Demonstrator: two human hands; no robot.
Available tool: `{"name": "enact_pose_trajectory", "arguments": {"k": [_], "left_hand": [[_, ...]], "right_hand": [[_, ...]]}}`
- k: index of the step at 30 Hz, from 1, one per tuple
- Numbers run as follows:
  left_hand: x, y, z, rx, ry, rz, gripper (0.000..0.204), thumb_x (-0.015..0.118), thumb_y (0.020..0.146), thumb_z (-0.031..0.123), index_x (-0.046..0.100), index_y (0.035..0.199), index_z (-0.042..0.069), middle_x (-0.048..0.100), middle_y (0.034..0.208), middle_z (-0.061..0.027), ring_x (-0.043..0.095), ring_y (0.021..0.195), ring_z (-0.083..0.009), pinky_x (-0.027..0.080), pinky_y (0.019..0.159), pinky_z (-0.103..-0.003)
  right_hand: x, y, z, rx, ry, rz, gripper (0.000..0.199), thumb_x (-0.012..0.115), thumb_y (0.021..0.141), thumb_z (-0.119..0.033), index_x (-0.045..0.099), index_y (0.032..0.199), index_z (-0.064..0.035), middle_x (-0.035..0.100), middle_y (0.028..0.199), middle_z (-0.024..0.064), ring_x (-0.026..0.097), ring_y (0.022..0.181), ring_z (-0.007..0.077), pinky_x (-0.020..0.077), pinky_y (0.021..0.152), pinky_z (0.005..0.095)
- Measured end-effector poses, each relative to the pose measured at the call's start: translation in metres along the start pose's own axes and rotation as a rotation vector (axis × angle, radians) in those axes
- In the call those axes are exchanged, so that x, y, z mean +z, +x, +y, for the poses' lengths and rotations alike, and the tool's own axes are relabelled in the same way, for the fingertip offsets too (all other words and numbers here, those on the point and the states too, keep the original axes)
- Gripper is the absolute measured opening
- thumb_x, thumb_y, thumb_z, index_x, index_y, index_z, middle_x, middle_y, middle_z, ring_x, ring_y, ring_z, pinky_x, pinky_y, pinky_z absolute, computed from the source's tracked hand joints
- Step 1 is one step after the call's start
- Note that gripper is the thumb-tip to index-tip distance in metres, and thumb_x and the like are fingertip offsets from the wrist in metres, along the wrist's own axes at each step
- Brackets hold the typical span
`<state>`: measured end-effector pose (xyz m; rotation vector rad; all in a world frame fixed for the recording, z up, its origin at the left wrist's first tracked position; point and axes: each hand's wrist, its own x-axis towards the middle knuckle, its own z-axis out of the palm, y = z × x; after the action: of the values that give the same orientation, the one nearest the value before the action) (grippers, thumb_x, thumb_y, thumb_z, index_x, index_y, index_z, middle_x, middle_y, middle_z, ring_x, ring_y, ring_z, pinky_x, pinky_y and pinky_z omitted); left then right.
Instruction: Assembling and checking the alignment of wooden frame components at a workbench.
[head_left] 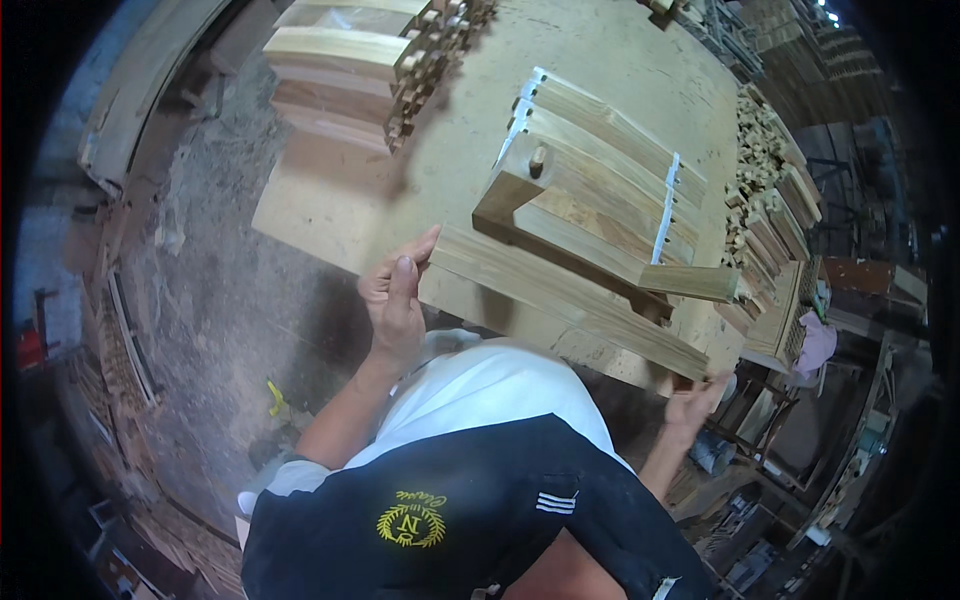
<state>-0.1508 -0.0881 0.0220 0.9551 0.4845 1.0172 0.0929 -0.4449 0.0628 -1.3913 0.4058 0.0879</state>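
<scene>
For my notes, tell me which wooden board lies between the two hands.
The long board nearest the white shirt; the white-banded boards lie beyond it.

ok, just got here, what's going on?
A person has both hands on a long wooden plank: left hand at one end, right hand at the other. It's over the near side of the worktable, apparently held up between the hands. Just beyond it are wooden slats with white strips across them. More wooden pieces are stacked at the far left and along the right. Can't tell how firm either grip is.
</scene>
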Motion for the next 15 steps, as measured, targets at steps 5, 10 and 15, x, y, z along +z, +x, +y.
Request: {"name": "enact_pose_trajectory", "arguments": {"k": [5,10,15], "left_hand": [[0.087,0.078,0.054,0.493,-0.037,-0.267,0.014,0.064,0.092,0.000,0.067,0.105,-0.005,0.065,0.122,-0.0243,0.063,0.114,-0.0242,0.048,0.102,-0.038],[0.099,0.116,0.013,0.286,-0.008,-0.256,0.019,0.069,0.087,-0.005,0.066,0.106,-0.005,0.067,0.119,-0.0216,0.063,0.110,-0.0183,0.050,0.095,-0.031],[0.109,0.125,0.017,0.255,0.025,-0.194,0.026,0.060,0.091,-0.001,0.062,0.117,-0.005,0.067,0.101,-0.0107,0.063,0.095,-0.0121,0.049,0.085,-0.025]], "right_hand": [[0.008,0.032,-0.088,-0.215,0.201,-0.191,0.016,0.061,0.094,-0.024,0.060,0.097,-0.0083,0.064,0.102,0.0073,0.063,0.100,0.0218,0.0523,0.090,0.0411],[0.037,0.076,-0.117,-0.562,0.269,-0.209,0.009,0.060,0.087,-0.003,0.058,0.096,-0.0048,0.064,0.092,0.0083,0.064,0.093,0.0221,0.0531,0.088,0.0383],[0.075,0.104,-0.099,-0.665,0.244,-0.225,0.011,0.058,0.084,0.001,0.059,0.093,-0.0044,0.064,0.091,0.0082,0.063,0.087,0.0190,0.0517,0.085,0.0330]]}}
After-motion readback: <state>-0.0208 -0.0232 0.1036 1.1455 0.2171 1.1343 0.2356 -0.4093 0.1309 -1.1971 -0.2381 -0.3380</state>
